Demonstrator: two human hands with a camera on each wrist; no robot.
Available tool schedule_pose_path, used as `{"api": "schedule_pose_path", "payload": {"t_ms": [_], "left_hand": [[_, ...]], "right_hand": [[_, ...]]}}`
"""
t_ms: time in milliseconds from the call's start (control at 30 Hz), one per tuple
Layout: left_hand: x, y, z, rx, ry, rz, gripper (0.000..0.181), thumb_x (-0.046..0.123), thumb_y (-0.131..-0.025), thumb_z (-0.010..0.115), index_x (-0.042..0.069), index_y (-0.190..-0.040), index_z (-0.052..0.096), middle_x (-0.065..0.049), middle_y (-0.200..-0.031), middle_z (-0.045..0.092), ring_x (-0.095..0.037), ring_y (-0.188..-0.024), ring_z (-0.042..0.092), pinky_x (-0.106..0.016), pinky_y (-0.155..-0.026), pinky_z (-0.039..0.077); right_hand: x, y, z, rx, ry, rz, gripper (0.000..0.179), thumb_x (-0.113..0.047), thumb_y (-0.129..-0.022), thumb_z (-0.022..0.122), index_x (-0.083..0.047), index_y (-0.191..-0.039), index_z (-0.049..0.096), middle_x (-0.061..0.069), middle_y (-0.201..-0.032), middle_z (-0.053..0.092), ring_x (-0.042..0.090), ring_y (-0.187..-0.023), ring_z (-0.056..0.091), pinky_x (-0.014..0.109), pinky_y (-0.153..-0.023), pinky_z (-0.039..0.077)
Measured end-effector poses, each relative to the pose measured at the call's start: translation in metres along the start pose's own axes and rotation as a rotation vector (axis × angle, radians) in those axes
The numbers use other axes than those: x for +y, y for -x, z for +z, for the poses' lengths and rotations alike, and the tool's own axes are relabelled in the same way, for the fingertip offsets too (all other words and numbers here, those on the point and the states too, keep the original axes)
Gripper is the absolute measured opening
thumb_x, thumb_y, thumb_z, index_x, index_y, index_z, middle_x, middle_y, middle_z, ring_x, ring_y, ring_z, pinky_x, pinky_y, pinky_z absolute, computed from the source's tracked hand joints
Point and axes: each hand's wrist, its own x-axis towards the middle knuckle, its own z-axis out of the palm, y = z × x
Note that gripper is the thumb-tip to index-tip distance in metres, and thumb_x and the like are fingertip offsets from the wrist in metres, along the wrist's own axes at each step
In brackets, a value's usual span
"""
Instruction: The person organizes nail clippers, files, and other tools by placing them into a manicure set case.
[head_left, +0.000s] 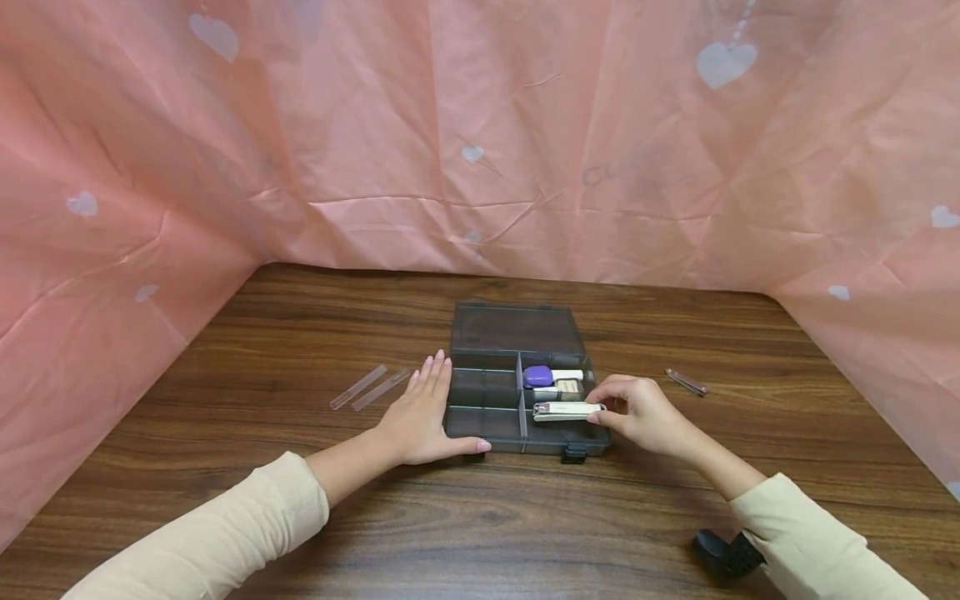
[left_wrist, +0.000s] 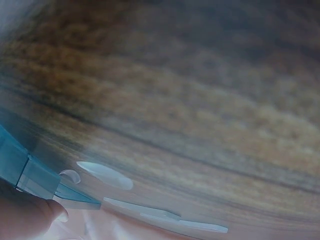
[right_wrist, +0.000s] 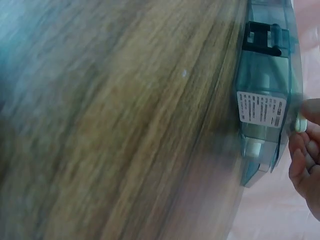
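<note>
A dark translucent divided box [head_left: 543,447] lies with its lid [head_left: 517,329] folded back. My left hand [head_left: 420,417] rests against its left side, fingers straight and the thumb spread along the front edge. Between thumb and fingers, my right hand [head_left: 641,412] pinches the right end of a cream nail clipper [head_left: 562,411], held at the front right compartment. Whether the clipper touches the box floor cannot be told. Behind it in the right section lie a purple bottle [head_left: 537,377] with a white cap and a beige-fronted bottle [head_left: 568,388].
Two clear strips [head_left: 358,387] lie left of the box. A smaller nail clipper [head_left: 687,382] lies to the right. Near the right sleeve is a black strap-like object [head_left: 726,553]. Pink heart-printed cloth [head_left: 480,167] hangs round the wooden table. A printed label [right_wrist: 261,109] marks the box wall.
</note>
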Motion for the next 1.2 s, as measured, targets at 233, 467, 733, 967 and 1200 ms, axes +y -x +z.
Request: {"api": "schedule_pose_path", "payload": {"t_ms": [233, 467, 733, 967, 1200], "left_hand": [[-0.001, 0.002, 0.0, 0.001, 0.004, -0.01, 0.123, 0.079, -0.069, 0.052, -0.002, -0.148, 0.005, -0.019, -0.155, -0.004, -0.03, -0.145, -0.001, -0.043, -0.118, 0.009], [-0.002, 0.003, -0.002, -0.002, 0.005, -0.012, 0.123, 0.08, -0.069, 0.051, -0.002, -0.148, 0.004, -0.018, -0.155, -0.004, -0.03, -0.145, -0.001, -0.043, -0.118, 0.008], [-0.002, 0.003, -0.001, 0.004, 0.004, -0.016, 0.123, 0.079, -0.069, 0.052, -0.002, -0.148, 0.004, -0.019, -0.156, -0.003, -0.029, -0.145, -0.001, -0.043, -0.118, 0.009], [-0.001, 0.003, -0.001, 0.003, 0.007, -0.01, 0.122, 0.079, -0.07, 0.052, -0.002, -0.148, 0.004, -0.019, -0.156, -0.003, -0.031, -0.145, 0.001, -0.043, -0.118, 0.009], [-0.001, 0.003, 0.0, 0.02, 0.003, -0.001, 0.122, 0.077, -0.07, 0.054, -0.004, -0.147, 0.006, -0.02, -0.155, -0.001, -0.031, -0.145, 0.002, -0.044, -0.118, 0.01]], "right_hand": [[-0.002, -0.004, 0.008, -0.045, 0.1, -0.004, 0.009, -0.003, -0.074, 0.074, -0.003, -0.082, 0.07, 0.002, -0.08, 0.066, 0.007, -0.072, 0.05, 0.021, -0.059, 0.043], [-0.008, -0.007, 0.012, -0.094, 0.303, -0.04, 0.008, -0.006, -0.075, 0.075, -0.006, -0.082, 0.071, -0.002, -0.079, 0.065, 0.013, -0.078, 0.054, 0.027, -0.064, 0.048], [-0.013, -0.009, 0.014, -0.064, 0.457, -0.097, 0.008, -0.004, -0.073, 0.076, -0.01, -0.075, 0.071, -0.005, -0.074, 0.061, 0.009, -0.072, 0.052, 0.023, -0.057, 0.047], [-0.008, -0.006, 0.016, 0.012, 0.394, -0.1, 0.006, -0.002, -0.074, 0.074, -0.008, -0.075, 0.072, -0.004, -0.076, 0.064, 0.012, -0.075, 0.058, 0.028, -0.063, 0.051], [0.002, -0.006, 0.013, 0.175, 0.228, -0.148, 0.011, 0.005, -0.072, 0.073, -0.005, -0.075, 0.071, 0.0, -0.075, 0.066, 0.009, -0.068, 0.055, 0.021, -0.055, 0.047]]}}
